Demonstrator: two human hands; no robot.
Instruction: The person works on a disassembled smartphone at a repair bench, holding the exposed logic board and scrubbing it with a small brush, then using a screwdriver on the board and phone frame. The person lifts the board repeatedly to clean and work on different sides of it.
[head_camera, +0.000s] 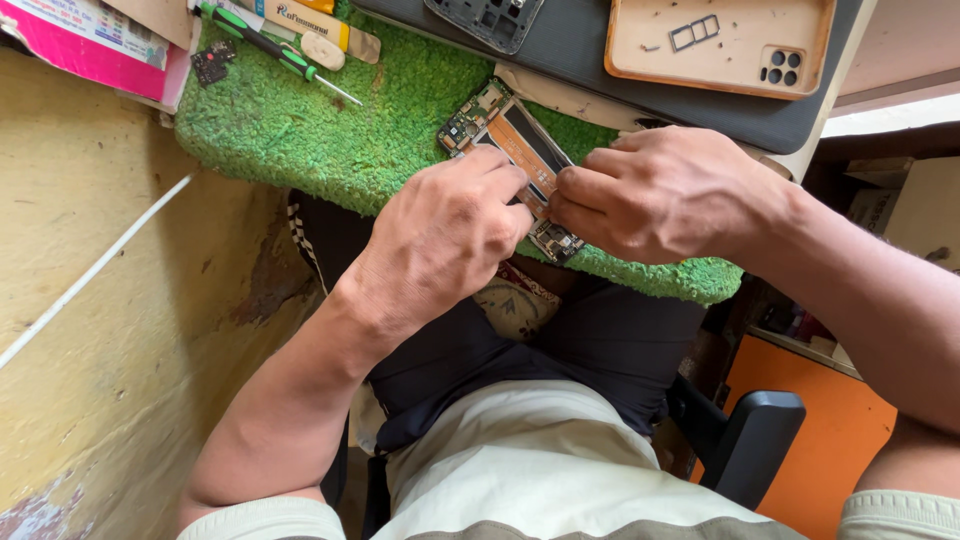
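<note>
Opened phone chassis (515, 150): lies slantwise on the near edge of the green fuzzy mat (300, 130), exposed green circuit boards at both ends, a copper-toned strip and dark panel between. Left hand (440, 235), at 7 o'clock of the chassis, fingers curled and pressed together on its near end. Right hand (665, 190), at 4 o'clock, fingertips pinching the chassis edge, just beside the left fingertips. Green-handled screwdriver (265, 45) lies on the mat at 10 o'clock, well apart. Farther, at 1 o'clock, a tan phone back cover (720, 45) lies face up as a tray, holding a small metal card tray (694, 33) and loose specks, too small to identify
</note>
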